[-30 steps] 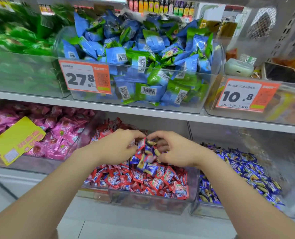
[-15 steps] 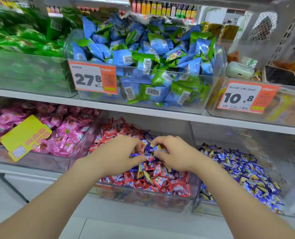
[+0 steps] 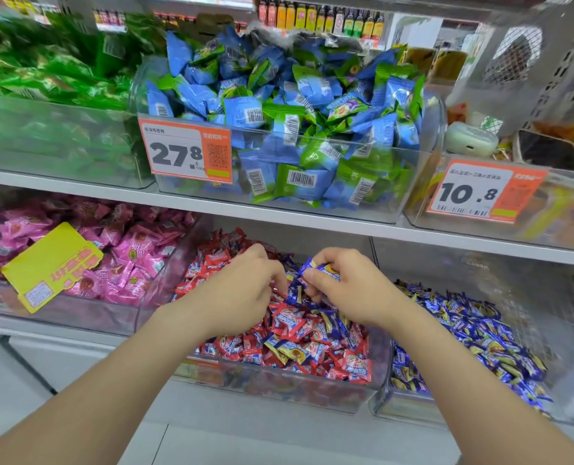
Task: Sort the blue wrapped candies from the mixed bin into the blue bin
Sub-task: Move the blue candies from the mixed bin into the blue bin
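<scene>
Blue-wrapped candies (image 3: 333, 326), small foil sweets with twisted ends, lie mixed with red-wrapped ones (image 3: 289, 325) in the clear plastic mixed bin (image 3: 279, 389) at the middle of the lower shelf (image 3: 245, 421). Your right hand (image 3: 349, 290) is over the back half of the heap, thumb and forefinger pinching one blue-wrapped candy (image 3: 319, 267) that appears raised just above the pile. Its long axis runs roughly left to right, one twisted end poking out toward your left hand (image 3: 242, 293). That hand reaches in from the bin's left side, fingers curled down into the wrappers, tips touching a second blue sweet (image 3: 294, 293); whether they have closed on it cannot be told. The clear plastic blue bin (image 3: 410, 409), already holding a bed of blue wrappers, stands just beside the mixed bin's right wall. The pinched candy therefore lies on the near side for your right hand, which looks the better placed to carry it: a short sideways pass over the shared wall, leaving your left free to pick.
</scene>
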A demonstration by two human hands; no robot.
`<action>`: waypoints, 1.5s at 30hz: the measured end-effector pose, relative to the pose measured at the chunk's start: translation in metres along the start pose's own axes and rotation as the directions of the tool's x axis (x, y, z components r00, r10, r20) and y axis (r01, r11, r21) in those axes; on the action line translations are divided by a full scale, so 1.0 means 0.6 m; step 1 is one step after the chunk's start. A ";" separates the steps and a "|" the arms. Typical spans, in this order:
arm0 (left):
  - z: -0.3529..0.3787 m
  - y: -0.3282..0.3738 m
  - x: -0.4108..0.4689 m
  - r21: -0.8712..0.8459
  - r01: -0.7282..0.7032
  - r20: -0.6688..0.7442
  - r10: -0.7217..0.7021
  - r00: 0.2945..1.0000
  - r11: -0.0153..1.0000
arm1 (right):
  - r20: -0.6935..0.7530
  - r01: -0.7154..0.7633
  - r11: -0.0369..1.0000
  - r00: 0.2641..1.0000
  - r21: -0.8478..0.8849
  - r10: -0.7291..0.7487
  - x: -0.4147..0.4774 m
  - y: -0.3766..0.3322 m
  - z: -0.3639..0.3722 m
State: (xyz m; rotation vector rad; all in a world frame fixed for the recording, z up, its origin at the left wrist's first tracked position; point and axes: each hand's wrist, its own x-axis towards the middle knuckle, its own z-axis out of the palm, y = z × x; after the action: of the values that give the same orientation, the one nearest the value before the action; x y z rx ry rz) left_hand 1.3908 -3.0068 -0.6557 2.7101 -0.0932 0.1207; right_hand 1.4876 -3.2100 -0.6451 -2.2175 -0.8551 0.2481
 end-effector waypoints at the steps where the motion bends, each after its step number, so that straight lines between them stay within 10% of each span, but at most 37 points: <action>1: 0.000 0.004 0.000 -0.019 -0.001 0.012 0.001 1.000 1.000 | 0.011 -0.005 0.998 1.000 0.061 0.004 -0.002 -0.002 0.000; 25: 0.015 0.013 0.009 -0.099 -0.083 0.294 0.109 0.950 0.992 | -0.166 -0.022 0.940 0.985 -0.340 -0.037 -0.031 0.010 -0.026; 34: 0.018 0.016 0.009 -0.040 -0.102 0.334 0.109 0.936 0.994 | 0.242 0.123 0.717 0.968 -0.687 0.066 -0.032 0.004 -0.010; 45: 0.009 0.006 0.003 -0.002 0.011 0.372 -0.009 0.928 1.000 | 0.047 0.012 0.920 0.999 -0.391 0.007 -0.035 -0.009 -0.030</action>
State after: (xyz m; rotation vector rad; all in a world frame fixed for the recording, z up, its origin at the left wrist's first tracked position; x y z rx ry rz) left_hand 1.3924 -3.0122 -0.6591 2.6944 -0.1900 -0.3994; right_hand 1.4763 -3.2314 -0.6303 -2.5890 -1.0038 0.1369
